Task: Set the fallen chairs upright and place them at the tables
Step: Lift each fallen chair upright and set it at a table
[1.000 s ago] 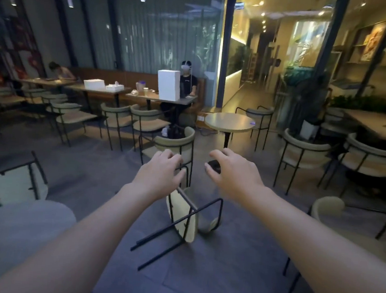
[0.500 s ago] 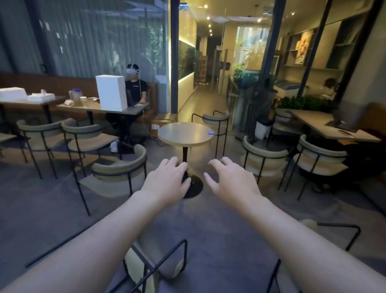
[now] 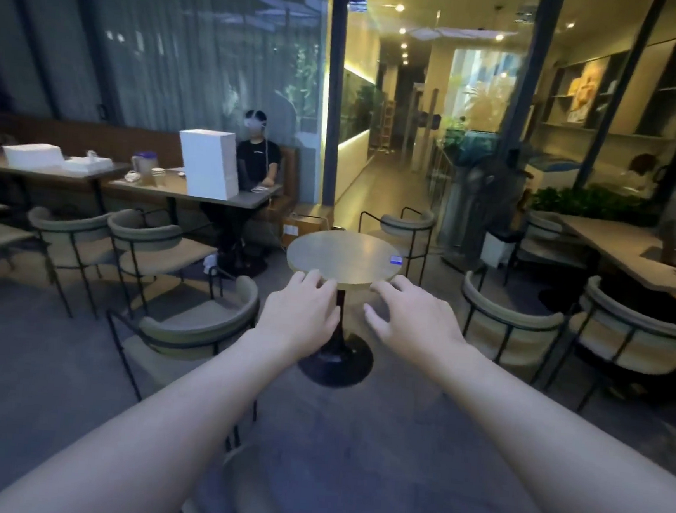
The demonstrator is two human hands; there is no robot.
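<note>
Both my arms stretch forward at mid height. My left hand [image 3: 297, 314] and my right hand [image 3: 414, 323] are palm down with fingers spread, holding nothing. Just beyond them stands a small round table [image 3: 344, 259] on a black pedestal base. The fallen chair [image 3: 245, 488] lies on the floor under my left forearm, only part of its beige seat showing near the bottom edge. An upright beige chair [image 3: 197, 326] with a black frame stands left of the round table, another upright chair [image 3: 508, 330] to its right, and a third chair [image 3: 407, 225] behind it.
Long tables [image 3: 151, 189] with white boxes and a seated person [image 3: 257, 157] fill the back left, chairs lined in front. A table [image 3: 627, 255] with chairs and plants is at the right. A lit corridor runs behind a dark pillar [image 3: 333, 94]. Grey floor lies in front of me.
The view has risen and come closer to the round table. The fallen chair has slid down to the bottom edge of view. Both hands stay extended and empty.
</note>
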